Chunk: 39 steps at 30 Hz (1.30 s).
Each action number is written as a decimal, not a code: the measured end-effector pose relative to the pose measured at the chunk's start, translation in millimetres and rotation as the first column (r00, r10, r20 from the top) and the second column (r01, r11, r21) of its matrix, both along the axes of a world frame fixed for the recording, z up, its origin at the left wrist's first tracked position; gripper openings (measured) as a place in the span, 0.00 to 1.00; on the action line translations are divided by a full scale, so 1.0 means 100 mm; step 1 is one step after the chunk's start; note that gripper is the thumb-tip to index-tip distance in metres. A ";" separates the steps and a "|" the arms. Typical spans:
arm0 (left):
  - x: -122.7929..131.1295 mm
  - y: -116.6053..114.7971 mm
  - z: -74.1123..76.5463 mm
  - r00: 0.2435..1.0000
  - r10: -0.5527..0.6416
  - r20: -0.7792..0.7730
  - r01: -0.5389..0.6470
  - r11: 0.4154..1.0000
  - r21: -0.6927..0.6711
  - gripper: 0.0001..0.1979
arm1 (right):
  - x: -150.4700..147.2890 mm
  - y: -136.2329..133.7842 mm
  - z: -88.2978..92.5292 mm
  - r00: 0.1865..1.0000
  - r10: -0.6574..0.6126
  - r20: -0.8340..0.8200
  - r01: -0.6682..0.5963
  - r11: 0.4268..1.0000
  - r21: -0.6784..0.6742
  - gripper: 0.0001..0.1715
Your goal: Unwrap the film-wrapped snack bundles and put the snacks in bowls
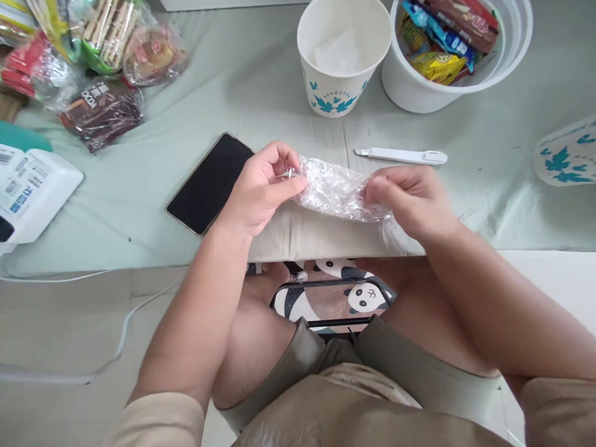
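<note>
A crinkled clear plastic wrapper [338,189] is stretched sideways between my hands, low over the cloth near the table's front edge. My left hand [267,183] pinches its left end between thumb and fingers. At the other end, my right hand [410,195] is closed on the wrapper, its fingertips partly hidden by the plastic. Just behind lies a white utility knife [403,155] with its short blade pointing left. A dark-screened phone [207,186] rests beside my left hand, which covers one edge of it.
Behind the wrapper stands a paper cup [333,93] with crumpled clear plastic inside. Next to it, a white tub [414,93] holds several colourful snack packets. Another printed cup [565,155] is at the right edge. Wrapped snacks [105,108] and a white labelled object [40,192] lie left.
</note>
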<state>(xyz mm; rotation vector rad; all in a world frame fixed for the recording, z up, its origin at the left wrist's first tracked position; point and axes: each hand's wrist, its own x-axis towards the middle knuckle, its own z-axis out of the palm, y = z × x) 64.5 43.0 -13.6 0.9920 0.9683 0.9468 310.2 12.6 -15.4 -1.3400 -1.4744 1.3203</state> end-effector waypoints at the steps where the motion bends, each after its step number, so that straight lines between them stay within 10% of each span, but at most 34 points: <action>1: 0.00 -0.02 0.01 0.999 0.024 -0.024 -0.023 0.999 0.037 0.15 | -0.01 0.00 0.01 1.000 0.021 0.013 -0.020 0.999 -0.029 0.16; 5: -0.03 -0.04 0.02 0.998 0.030 -0.059 -0.026 0.997 0.073 0.18 | -0.01 0.03 0.06 0.971 0.147 -0.187 -0.176 0.974 -0.146 0.30; 11: 0.07 0.00 -0.08 0.978 0.000 -0.209 0.034 0.987 0.160 0.18 | -0.04 0.04 0.15 0.907 0.400 -0.134 -0.422 0.863 -0.279 0.11; 18: 0.19 -0.10 -0.03 0.907 0.099 -0.410 0.107 0.887 0.450 0.05 | -0.12 -0.03 0.09 0.950 0.290 -0.116 -0.303 0.945 -0.124 0.06; 23: 0.21 -0.16 -0.04 0.903 -0.162 -0.398 0.280 0.925 0.258 0.15 | -0.16 -0.05 0.08 0.944 0.286 -0.167 -0.290 0.957 -0.001 0.13; 29: 0.20 -0.13 -0.04 0.960 -0.100 -0.263 0.129 0.987 0.096 0.06 | -0.22 -0.01 0.02 1.000 -0.006 -0.017 0.009 0.991 0.132 0.28; 39: 0.14 -0.10 -0.10 0.991 -0.093 -0.099 0.100 0.993 0.068 0.14 | -0.46 0.05 -0.02 0.985 -0.018 -0.171 0.024 0.999 0.033 0.28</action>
